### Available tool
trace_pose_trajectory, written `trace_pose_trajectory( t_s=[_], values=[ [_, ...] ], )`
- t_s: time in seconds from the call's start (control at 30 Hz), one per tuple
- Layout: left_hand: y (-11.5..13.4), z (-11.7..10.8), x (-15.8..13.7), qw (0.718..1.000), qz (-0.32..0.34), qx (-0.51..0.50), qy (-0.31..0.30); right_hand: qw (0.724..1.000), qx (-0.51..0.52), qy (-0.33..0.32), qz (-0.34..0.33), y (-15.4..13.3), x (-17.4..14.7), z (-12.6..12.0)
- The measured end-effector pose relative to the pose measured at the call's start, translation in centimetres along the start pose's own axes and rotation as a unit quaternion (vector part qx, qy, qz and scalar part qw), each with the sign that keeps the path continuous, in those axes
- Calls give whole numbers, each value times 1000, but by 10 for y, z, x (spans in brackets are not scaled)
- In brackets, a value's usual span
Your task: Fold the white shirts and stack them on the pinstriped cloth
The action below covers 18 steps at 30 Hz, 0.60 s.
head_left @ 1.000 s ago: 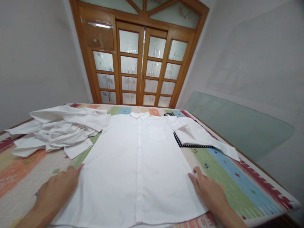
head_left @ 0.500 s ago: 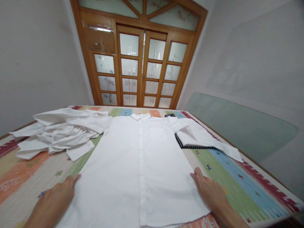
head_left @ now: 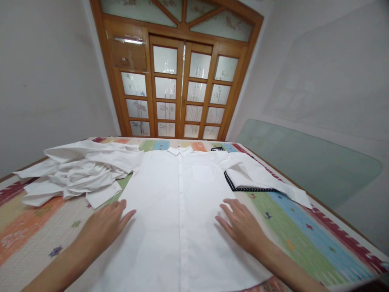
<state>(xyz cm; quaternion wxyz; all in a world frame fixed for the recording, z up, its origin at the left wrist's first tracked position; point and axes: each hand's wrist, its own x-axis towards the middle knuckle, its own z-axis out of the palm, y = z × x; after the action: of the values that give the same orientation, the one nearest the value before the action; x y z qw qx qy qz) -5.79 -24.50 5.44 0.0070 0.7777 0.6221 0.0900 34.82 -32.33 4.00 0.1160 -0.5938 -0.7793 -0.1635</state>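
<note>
Glazed wooden doors point(head_left: 178, 93) stand beyond the white shirt point(head_left: 158, 182), which lies front up on a patterned surface point(head_left: 300, 231). Left hand point(head_left: 105, 221) and right hand point(head_left: 241, 223), fingers parted and grasping nothing, are over the shirt's opposite sides, contact uncertain. Crumpled white fabric point(head_left: 82, 174) lies left of the shirt; black-edged material point(head_left: 253, 189) shows beneath its right-hand sleeve point(head_left: 261, 174).

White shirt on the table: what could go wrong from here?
The crumpled white pile appears to meet the shirt on the left side, so a pull might drag both. The right-side sleeve overlies a black-edged item, which could snag or shift if the sleeve is moved.
</note>
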Motion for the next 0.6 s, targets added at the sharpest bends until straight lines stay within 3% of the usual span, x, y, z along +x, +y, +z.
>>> trace_pose_trajectory(
  t_s=[0.13, 0.27, 0.33, 0.43, 0.6],
  values=[
    [43, 16, 36, 987, 154, -44, 21, 989, 90, -17, -118, -22, 49, 18],
    [65, 46, 47, 968, 248, -35, -33, 972, 168, -56, -151, -28, 95, 41],
    [70, 56, 40, 966, 254, -29, -50, 965, 193, -98, -150, -29, 113, 50],
    [71, 61, 21, 959, 279, -29, -28, 952, 214, -160, -147, -34, 134, 58],
    [57, 54, -14, 944, 330, -16, 13, 944, 223, -175, -171, -45, 147, 68]
  ],
)
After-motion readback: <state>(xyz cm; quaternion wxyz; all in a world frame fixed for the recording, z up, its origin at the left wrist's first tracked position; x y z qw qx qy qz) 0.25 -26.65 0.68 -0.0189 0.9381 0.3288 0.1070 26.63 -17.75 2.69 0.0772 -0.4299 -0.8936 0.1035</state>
